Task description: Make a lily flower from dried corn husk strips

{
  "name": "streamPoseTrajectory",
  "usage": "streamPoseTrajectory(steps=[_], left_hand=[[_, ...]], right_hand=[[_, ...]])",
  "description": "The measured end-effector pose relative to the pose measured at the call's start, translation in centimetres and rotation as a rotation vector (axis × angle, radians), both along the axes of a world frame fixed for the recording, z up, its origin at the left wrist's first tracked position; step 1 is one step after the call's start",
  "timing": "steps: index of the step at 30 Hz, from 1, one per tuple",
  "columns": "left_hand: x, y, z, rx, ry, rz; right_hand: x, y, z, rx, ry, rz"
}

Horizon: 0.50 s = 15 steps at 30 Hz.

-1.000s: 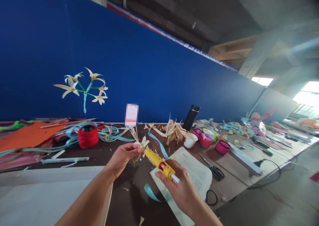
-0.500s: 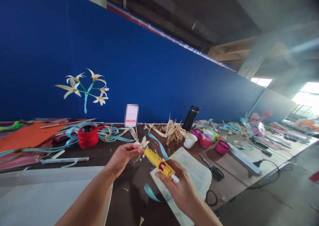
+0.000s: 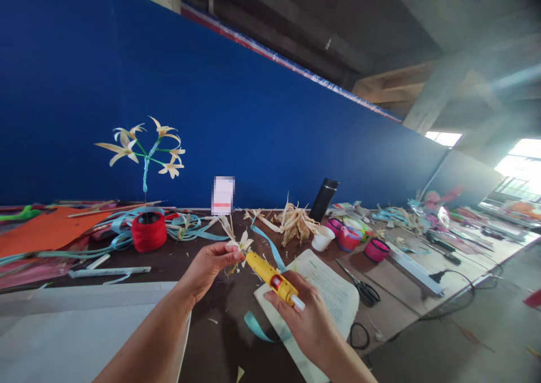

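Note:
Pinched between the fingers of my left hand [image 3: 213,265] is a small cream flower [image 3: 244,242], above the dark table. My right hand [image 3: 306,312] is wrapped round a yellow glue gun [image 3: 265,270], with a white glue stick [image 3: 298,302] poking out of its rear end. The gun's nozzle end points at the base of the flower, close to my left fingertips; whether it touches is hidden. Under my right hand lies a printed booklet [image 3: 329,287], and a light blue ribbon [image 3: 270,245] runs behind the gun.
A stem of cream flowers [image 3: 146,160] stands at the left, behind a red spool [image 3: 149,234]. Dried husks [image 3: 296,222], a black bottle [image 3: 324,200] and a white cup [image 3: 323,239] are farther back. Scissors [image 3: 366,290] lie right; a white board [image 3: 84,332] lies front left.
Both hands stay almost where they were, still holding the flower and the glue gun. The rear of the gun has shifted very slightly to the right.

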State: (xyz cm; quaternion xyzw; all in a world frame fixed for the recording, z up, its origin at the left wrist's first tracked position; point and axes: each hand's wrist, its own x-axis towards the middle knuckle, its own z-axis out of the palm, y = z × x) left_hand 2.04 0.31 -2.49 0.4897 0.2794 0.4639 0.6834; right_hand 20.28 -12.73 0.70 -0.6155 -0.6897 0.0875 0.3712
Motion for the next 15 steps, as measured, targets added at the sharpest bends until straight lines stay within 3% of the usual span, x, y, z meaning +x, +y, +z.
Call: streamPoseTrajectory(steps=[15], left_hand=[[-0.05,-0.10,0.09,-0.002,-0.011,-0.014]], right_hand=[[-0.10,-0.19,0.05,0.006,0.043,0.006]])
